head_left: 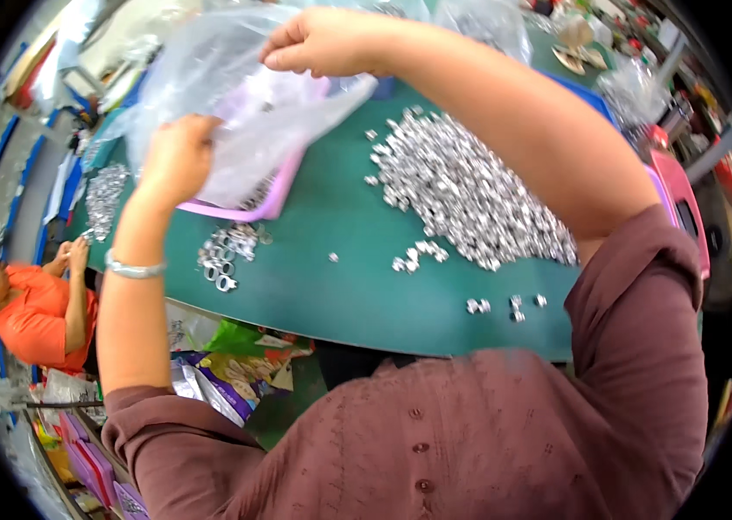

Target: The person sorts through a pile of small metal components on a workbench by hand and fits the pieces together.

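Observation:
A clear plastic bag [249,160] is stretched between my two hands above a pink plastic basket [275,195]. My left hand [180,156] is closed on the bag's near left edge. Higher and to the right, my right hand [323,43] pinches the bag's upper edge. The bag hides much of the basket, though small metal parts show inside it near its front wall. In front of the basket lies a small group of metal rings [226,258]. To the right spreads a large pile of small shiny metal fittings [461,191], partly behind my right forearm.
The green table [323,295] carries a few loose fittings [479,306] near its front edge. At the left, a person in an orange shirt [41,312] works beside another metal pile [106,195]. More plastic bags [487,26] stand at the back; a pink tray [682,204] is at right.

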{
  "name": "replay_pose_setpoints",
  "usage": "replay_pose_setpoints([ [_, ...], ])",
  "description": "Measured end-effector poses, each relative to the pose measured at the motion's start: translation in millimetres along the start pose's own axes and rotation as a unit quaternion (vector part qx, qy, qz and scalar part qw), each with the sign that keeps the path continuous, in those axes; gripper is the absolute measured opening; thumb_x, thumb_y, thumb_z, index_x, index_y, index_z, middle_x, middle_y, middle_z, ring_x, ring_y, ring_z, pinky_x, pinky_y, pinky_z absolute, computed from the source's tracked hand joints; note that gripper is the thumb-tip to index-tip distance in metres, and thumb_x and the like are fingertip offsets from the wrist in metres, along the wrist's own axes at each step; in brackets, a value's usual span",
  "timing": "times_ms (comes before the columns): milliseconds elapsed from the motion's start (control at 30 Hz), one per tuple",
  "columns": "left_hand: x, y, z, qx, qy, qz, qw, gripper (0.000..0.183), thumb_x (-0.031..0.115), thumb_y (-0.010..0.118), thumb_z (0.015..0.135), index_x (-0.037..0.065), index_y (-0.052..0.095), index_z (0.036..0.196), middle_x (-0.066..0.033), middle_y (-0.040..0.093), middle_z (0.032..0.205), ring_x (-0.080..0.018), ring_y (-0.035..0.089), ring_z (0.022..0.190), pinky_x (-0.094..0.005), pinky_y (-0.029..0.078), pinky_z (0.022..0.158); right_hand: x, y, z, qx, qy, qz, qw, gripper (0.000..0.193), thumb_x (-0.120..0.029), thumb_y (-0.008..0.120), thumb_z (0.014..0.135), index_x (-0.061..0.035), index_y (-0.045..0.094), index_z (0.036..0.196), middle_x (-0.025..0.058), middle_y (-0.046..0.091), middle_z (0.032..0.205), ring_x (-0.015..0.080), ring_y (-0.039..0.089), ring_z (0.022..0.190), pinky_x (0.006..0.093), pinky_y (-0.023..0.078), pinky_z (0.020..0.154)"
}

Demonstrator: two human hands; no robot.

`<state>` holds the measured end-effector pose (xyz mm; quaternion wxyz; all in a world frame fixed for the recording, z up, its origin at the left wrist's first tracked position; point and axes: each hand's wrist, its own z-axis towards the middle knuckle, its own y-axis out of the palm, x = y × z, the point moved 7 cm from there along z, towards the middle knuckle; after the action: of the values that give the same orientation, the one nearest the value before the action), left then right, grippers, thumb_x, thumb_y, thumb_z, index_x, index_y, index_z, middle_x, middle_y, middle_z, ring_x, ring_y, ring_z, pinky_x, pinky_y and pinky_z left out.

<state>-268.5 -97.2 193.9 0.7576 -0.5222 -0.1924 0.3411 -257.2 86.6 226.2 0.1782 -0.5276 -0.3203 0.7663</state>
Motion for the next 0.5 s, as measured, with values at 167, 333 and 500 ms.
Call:
replay_pose_setpoints([
  [167, 50.4, -27.4, -18.5, 0.177, 0.104, 0.092, 0.974, 0.049, 0.000, 0.056, 0.075, 0.008, 0.057, 0.123, -0.0156, 0.056, 0.119, -0.0357, 0.052, 0.109, -0.0435, 0.039, 0.095, 9.7, -11.3, -135.8, -0.106, -0.119, -0.136, 0.978, 0.027, -0.018, 0.056, 0.091, 0.0009, 0.063, 0.108, 0.0160, 0.067, 0.101, 0.0257, 0.065, 0.092, 0.0362, 0.050, 0.082],
  [333, 169.1, 17.9, -56.3, 0.073, 0.158, -0.186, 0.967, 0.044, 0.001, 0.064, 0.073, 0.006, 0.060, 0.116, -0.0181, 0.057, 0.110, -0.0355, 0.058, 0.099, -0.0421, 0.047, 0.086, 68.6, -14.4, -293.7, -0.106, 0.078, -0.138, 0.982, 0.021, -0.009, 0.063, 0.084, -0.0006, 0.064, 0.103, 0.0167, 0.064, 0.091, 0.0336, 0.063, 0.085, 0.0404, 0.050, 0.074],
  [500, 282.5, 90.5, -107.3, -0.147, 0.124, -0.380, 0.905, 0.053, 0.020, 0.074, 0.077, 0.005, 0.053, 0.124, -0.0173, 0.054, 0.114, -0.0358, 0.058, 0.096, -0.0391, 0.051, 0.081, 95.1, 0.5, -371.9, -0.143, 0.288, -0.132, 0.938, 0.048, -0.024, 0.074, 0.076, -0.0040, 0.058, 0.116, 0.0172, 0.058, 0.106, 0.0373, 0.059, 0.097, 0.0424, 0.048, 0.083],
])
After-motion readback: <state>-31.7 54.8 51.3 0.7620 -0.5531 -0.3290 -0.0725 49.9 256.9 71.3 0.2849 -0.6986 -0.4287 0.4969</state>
